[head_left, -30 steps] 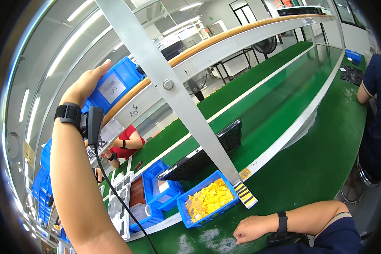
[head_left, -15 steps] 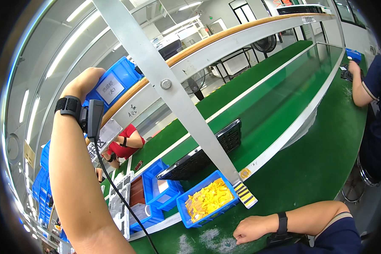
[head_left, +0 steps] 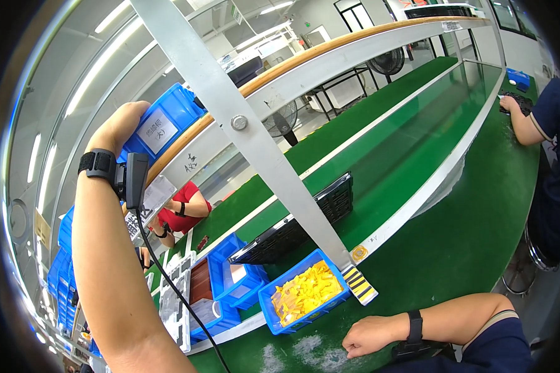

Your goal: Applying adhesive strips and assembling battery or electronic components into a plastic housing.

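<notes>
My left hand (head_left: 123,123) is raised to a blue plastic bin (head_left: 179,110) with a white label, which sits on the wood-edged upper shelf. Its fingers go behind the bin's near side and are hidden, so what they touch does not show. Low on the right, my right hand (head_left: 368,336) rests on the green bench top with its fingers curled in; no object shows in it. To its left stands a blue bin (head_left: 317,318) of small yellow pieces (head_left: 310,292).
A slanted metal post (head_left: 255,149) stands between the shelf and bench. Behind the yellow pieces lean black slotted panels (head_left: 274,244). More blue bins (head_left: 230,273) stand at left. A black cable (head_left: 179,292) hangs from my left wrist. Co-workers sit at far right (head_left: 557,124) and across the bench (head_left: 190,205).
My view has shifted slightly. My left hand stays at the shelf bin, and my right hand has not moved. The co-worker at right has lowered a hand onto a black part.
</notes>
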### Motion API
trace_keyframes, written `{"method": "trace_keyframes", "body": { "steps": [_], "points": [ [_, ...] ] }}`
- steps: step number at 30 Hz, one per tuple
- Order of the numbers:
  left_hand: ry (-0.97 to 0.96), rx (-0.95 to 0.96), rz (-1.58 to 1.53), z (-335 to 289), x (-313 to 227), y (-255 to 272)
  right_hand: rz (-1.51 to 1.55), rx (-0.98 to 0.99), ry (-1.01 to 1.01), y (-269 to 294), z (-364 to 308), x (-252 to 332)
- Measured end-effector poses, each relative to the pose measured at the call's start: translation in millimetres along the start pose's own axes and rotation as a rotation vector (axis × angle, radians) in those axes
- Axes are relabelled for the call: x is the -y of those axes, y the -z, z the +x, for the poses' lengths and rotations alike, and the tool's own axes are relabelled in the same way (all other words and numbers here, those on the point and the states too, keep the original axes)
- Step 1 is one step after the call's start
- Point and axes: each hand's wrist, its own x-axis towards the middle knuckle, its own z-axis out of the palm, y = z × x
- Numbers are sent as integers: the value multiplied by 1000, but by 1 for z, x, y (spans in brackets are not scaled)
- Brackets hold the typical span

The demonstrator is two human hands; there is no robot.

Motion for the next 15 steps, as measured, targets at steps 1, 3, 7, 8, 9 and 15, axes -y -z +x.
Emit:
{"method": "trace_keyframes", "body": {
  "steps": [1,3,7,8,9,15],
  "points": [
    [2,-10,-36,0,0,0,1,4,-3,1,0,0],
    [-2,-11,-83,-6,-5,-5,4,8,-7,1,-1,0],
    [44,69,-313,-5,-1,3,-12,-6,9,-1,0,0],
    [45,67,-314,-6,-2,4,-16,-5,15,-1,0,-1],
    [43,79,-284,-7,-2,5,-17,-4,16,-1,0,-2],
    [93,108,-206,-11,-10,6,-9,-6,27,-2,0,-1]
  ]
}}
